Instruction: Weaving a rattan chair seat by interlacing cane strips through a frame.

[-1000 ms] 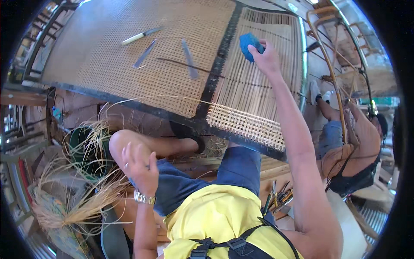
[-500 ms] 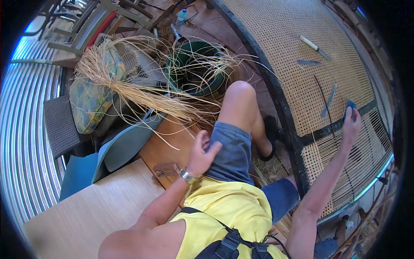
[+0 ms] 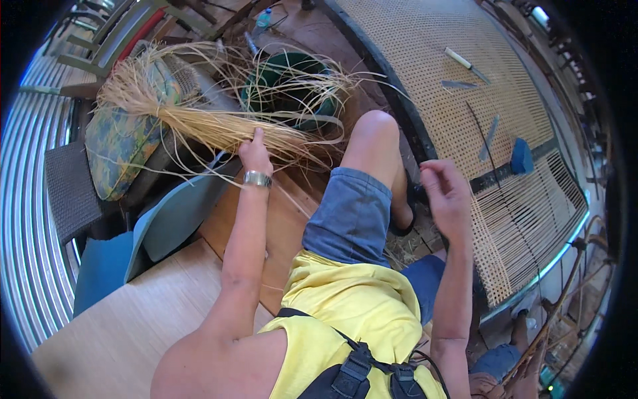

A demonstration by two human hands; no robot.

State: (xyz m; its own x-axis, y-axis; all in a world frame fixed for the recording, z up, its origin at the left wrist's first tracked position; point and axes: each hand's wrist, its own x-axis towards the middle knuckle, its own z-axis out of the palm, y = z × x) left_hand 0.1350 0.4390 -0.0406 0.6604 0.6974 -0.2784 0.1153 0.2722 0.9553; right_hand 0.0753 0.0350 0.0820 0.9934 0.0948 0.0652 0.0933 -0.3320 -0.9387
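A: Woven cane panel in dark frame [image 3: 465, 86], biggest item, flat on floor at right. Half woven, half bare strands near blue block [image 3: 522, 157]. Tools?

B: Pale-handled knife [image 3: 463, 61] plus two grey flat metal tools [image 3: 488, 138] lying loose on weave, probably parked within reach. Next largest?

A: Bundle of pale straw-coloured cane strips [image 3: 199, 123], spread over patterned green cushion [image 3: 123, 143] and trailing into dark green round tub [image 3: 289, 86]. Likely soaking there, only a guess.

B: Hands?

A: Left hand [image 3: 255, 153], metal watch [image 3: 257, 178] at wrist, fingers closed into bundle, gripping strands near middle. Right hand [image 3: 446, 196] raised beside bent knee, fingers loosely curled, pinching nothing visible; thin strand possible, cannot tell.

B: Surface, room?

A: Seated on light wooden platform [image 3: 133, 319], teal board [image 3: 179, 213] alongside. Corrugated metal sheet [image 3: 26, 199] far left, wooden chair frames at top. Another person's legs at lower right edge.
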